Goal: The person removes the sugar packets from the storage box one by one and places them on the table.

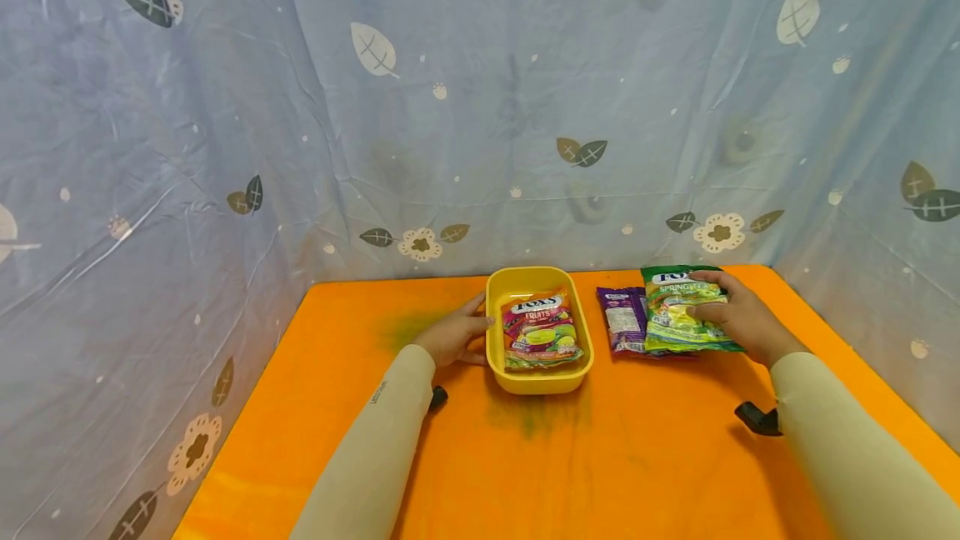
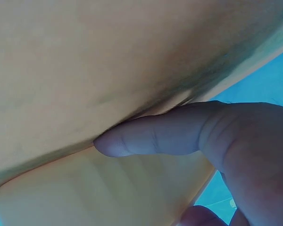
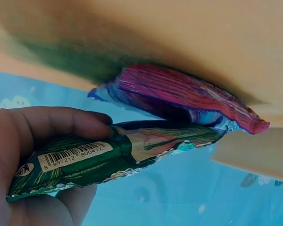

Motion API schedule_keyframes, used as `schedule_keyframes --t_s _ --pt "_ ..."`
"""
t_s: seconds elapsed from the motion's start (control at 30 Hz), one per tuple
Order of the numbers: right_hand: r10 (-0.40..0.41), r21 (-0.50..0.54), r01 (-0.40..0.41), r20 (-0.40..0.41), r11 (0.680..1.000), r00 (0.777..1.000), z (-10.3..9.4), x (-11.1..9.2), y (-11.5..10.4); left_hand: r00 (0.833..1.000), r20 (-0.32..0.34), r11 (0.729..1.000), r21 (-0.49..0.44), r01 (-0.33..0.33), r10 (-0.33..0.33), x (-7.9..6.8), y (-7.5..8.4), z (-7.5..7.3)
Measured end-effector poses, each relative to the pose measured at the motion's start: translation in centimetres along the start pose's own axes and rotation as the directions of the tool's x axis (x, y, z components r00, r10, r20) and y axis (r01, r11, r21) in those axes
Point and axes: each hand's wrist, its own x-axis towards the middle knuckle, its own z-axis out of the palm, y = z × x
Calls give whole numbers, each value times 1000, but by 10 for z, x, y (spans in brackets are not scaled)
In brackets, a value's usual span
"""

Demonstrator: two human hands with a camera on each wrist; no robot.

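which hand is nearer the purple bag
Right. The right hand, just right of the purple bag, holds the green bag. The left hand is farther off, at the tray's left side.

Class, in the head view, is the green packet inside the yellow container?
No, the right hand holds the green packet, apart from the yellow container.

Seen from the head, the tub point(image 1: 542, 385) stands on the worktop point(image 1: 540, 473) with the Fruits packet point(image 1: 540, 332) inside it. At the tub's nine o'clock is the left hand point(image 1: 456, 333). At three o'clock, apart from the tub, lies another packet point(image 1: 622, 322), its three o'clock side overlapped by the Spring Tea packet point(image 1: 667, 315) in the right hand point(image 1: 750, 319). Curtains point(image 1: 480, 107) hang beyond the worktop at twelve.
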Motion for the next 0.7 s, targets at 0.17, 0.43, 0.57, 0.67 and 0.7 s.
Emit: schedule_keyframes --t_s 0.17,0.43,0.57,0.67,0.7 --pt "18 9 -18 15 1000 1000 -4 -3 1 1000 -2 1000 -9 7 -7 0 -1 -1" --pt "50 -15 -50 7 999 999 -19 -6 12 1000 -3 1000 -9 5 -5 -1 -1 -2" --pt "55 -39 -55 15 998 998 -23 -8 23 1000 -10 1000 -2 10 -10 -1 -1 -2" --pt "64 -20 -63 19 998 998 -24 -9 29 1000 -20 1000 0 13 -13 0 -1 -2" --pt "62 -21 -62 15 998 998 -24 -9 30 1000 -25 1000 -1 15 -15 1 -1 -2"
